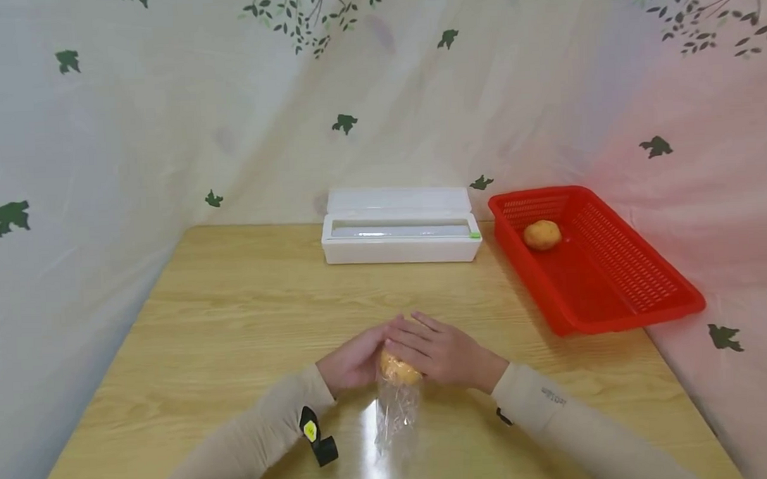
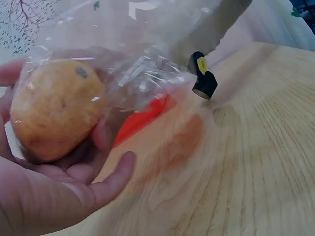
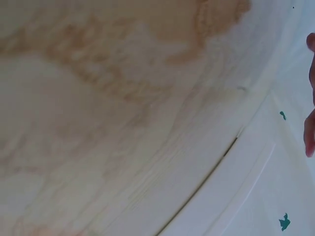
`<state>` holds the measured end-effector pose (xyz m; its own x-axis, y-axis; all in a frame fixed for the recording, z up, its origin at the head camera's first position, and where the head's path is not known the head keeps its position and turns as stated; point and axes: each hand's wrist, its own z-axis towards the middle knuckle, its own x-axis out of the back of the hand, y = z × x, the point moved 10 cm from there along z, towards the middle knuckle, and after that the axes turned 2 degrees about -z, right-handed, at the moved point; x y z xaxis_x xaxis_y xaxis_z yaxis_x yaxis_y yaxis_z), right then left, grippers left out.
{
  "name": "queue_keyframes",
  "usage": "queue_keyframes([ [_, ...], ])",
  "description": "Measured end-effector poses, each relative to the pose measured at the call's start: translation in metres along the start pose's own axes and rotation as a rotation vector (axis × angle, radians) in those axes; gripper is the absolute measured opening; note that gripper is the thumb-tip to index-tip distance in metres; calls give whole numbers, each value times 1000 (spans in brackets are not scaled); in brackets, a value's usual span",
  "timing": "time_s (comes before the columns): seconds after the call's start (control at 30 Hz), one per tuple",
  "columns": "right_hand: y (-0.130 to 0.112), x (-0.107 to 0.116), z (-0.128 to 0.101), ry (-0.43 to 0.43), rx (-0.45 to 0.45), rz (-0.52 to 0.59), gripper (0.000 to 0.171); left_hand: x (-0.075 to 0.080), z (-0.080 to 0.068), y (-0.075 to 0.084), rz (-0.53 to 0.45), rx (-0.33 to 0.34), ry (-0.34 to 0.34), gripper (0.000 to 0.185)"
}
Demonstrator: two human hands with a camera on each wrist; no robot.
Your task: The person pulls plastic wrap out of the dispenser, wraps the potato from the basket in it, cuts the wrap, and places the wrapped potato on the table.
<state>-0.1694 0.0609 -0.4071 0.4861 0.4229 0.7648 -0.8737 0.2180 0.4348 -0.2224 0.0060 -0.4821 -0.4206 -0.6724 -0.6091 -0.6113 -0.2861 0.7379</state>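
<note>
Near the front edge of the worktop (image 1: 233, 301), well in front of the white dispenser box (image 1: 400, 235), both hands meet around one round orange fruit (image 1: 397, 368) wrapped in clear film (image 1: 396, 415). The left hand (image 1: 352, 360) cups the fruit from its own side; in the left wrist view the fruit (image 2: 54, 110) sits in the curled palm and fingers (image 2: 115, 172), with the film (image 2: 142, 73) bunched over it. The right hand (image 1: 441, 350) lies over the top and far side of the fruit, fingers curved round it and overlapping the left fingertips. The right wrist view shows only worktop grain and a sliver of fingertips (image 3: 310, 132), so the hold is judged from the head view.

I'd reckon the fruit is firm and fairly light, with a rind that takes a steady squeeze but would bruise under a hard one. The film is the awkward part: thin, clingy and slick, it creases and sticks to itself. A loose tail trails from the fruit toward the person and lies flat on the worktop. The best hold looks like the fruit's round body, through the film, leaving that tail free.

Both forearms, in beige sleeves, angle inward from the front edge, wrists low over the worktop.

To the right of the dispenser box sits a red basket (image 1: 645, 287) with a second fruit (image 1: 542, 235) at its far end.
</note>
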Motion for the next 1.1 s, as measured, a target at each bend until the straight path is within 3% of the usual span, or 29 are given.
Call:
queue_keyframes([
  [0.2,2,4,6,-9,-108,60,55,-4,-5,9,140,-138,21,39],
  [0.33,-1,14,16,47,-158,149,49,-10,-10,13,218,-177,17,26],
  [0.5,-10,27,27,119,-167,202,36,-9,-14,11,288,-139,71,34],
  [0.67,-20,37,32,209,-152,255,42,-3,-15,12,281,-149,90,43],
  [0.73,-22,40,33,225,-167,275,44,0,-16,12,267,-146,99,38],
  [0.93,-10,37,30,205,-335,402,44,5,-18,4,323,-120,147,21],
  [1.1,-5,38,21,304,-396,426,39,3,-20,0,404,-115,182,34],
])
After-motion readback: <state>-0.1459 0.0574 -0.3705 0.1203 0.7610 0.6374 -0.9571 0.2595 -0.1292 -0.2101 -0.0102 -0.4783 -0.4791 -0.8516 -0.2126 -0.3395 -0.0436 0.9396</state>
